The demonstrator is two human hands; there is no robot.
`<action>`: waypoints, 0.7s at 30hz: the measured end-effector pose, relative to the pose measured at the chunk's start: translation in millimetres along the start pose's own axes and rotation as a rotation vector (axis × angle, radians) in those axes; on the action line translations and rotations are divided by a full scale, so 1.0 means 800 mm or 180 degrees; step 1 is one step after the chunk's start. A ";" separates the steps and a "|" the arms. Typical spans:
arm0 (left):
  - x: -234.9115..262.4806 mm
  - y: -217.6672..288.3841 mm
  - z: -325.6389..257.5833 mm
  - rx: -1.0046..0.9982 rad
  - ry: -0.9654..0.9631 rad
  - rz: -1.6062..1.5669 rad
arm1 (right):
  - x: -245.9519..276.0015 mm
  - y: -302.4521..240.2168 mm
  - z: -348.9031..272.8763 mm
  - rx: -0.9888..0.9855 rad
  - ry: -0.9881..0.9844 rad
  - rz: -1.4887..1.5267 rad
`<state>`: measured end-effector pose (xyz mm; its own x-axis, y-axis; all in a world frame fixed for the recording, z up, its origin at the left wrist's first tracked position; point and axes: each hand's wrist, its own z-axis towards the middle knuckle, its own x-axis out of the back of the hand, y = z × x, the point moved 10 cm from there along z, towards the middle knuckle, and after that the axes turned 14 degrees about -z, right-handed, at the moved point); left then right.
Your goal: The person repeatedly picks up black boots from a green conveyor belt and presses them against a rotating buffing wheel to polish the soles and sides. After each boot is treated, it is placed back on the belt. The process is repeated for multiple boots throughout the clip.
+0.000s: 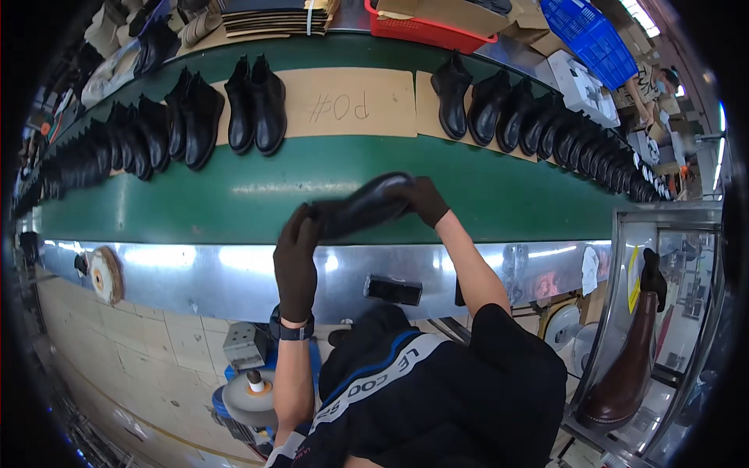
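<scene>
**Black boot held over the green belt**

While both gloved hands closed around a black boot, the left hand gripped one end and the right hand the other, keeping it lifted above the green conveyor belt, near rows of black boots on cardboard.

We look down on a long green conveyor belt that curves across the view, edged on our side by a shiny metal panel catching the overhead light. Sheets of brown cardboard lie along its far side. Beyond it sit a red crate and a blue crate. Below us the floor is pale tile. At the right stands a metal-framed rack, and bright ceiling lamps glare above it.
</scene>
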<state>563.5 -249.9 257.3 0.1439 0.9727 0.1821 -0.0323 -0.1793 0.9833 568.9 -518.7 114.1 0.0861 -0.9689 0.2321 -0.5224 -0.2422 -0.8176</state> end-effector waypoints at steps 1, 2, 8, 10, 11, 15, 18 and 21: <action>0.005 0.011 0.012 0.0124 0.0243 -0.0934 | 0.028 0.014 0.024 0.0215 0.0413 0.0330; 0.006 0.039 0.022 -0.0031 0.0247 -0.0937 | 0.054 0.030 0.049 0.0221 0.0767 0.1014; 0.026 -0.048 -0.020 0.0764 0.0367 -0.0894 | 0.149 0.106 0.251 0.0201 0.1860 0.3368; 0.023 -0.103 -0.060 0.0768 -0.0098 -0.0293 | 0.222 0.138 0.275 0.0289 0.2795 0.0791; 0.025 -0.125 -0.083 0.1019 -0.0109 -0.0577 | 0.250 0.152 0.274 0.0110 0.3350 -0.0186; 0.080 -0.236 -0.261 0.2623 0.1119 -0.1309 | 0.031 0.141 0.282 -0.1324 0.3052 0.2667; 0.093 -0.232 -0.285 0.2836 0.1284 -0.1138 | -0.024 0.041 0.329 -0.0104 0.2810 0.1581; 0.107 -0.215 -0.321 0.2949 0.1693 -0.1179 | -0.200 -0.114 0.375 0.0449 0.1532 -0.0229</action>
<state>327.2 -97.7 102.2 -0.4541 0.8881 0.0705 0.7024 0.3082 0.6416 857.3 -356.6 -6.2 -0.3007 -0.8243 0.4798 -0.4068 -0.3441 -0.8462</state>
